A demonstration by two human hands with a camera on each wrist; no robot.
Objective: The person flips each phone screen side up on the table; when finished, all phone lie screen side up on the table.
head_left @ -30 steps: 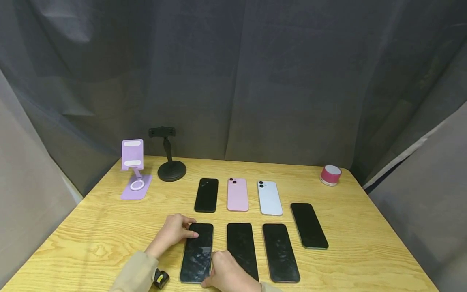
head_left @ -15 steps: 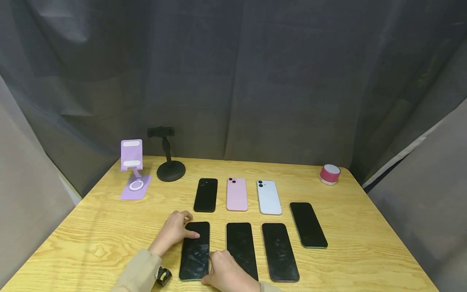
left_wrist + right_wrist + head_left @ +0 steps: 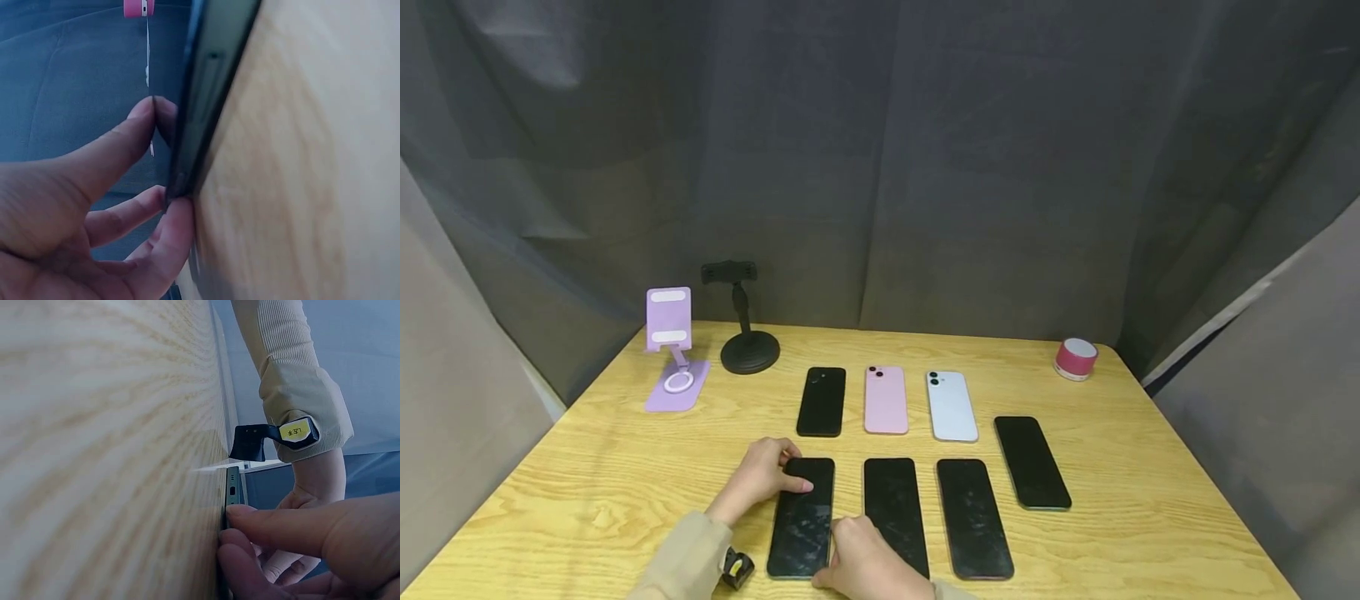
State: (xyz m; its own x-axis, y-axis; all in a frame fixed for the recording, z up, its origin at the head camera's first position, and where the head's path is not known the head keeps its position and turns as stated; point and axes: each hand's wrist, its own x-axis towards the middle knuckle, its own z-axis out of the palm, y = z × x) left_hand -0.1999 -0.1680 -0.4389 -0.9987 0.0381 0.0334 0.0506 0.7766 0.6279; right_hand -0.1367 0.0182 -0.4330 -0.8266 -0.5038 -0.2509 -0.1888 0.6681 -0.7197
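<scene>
At the lower middle of the head view, a dark-screened phone (image 3: 802, 521) lies on the desk (image 3: 565, 517) between both hands: the left hand (image 3: 760, 477) grips its upper-left corner, thumb over the screen; the right hand (image 3: 865, 558) pinches its lower-right corner.

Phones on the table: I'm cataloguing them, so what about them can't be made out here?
Head view: back of the held smartphone, turned screen up.
Head view: lower left of the dark-screened smartphone to its right, behind the right hand.
Head view: screens of the pink smartphone and white smartphone, turned down.
Left wrist view: part of the held smartphone, cut by the top edge.
</scene>
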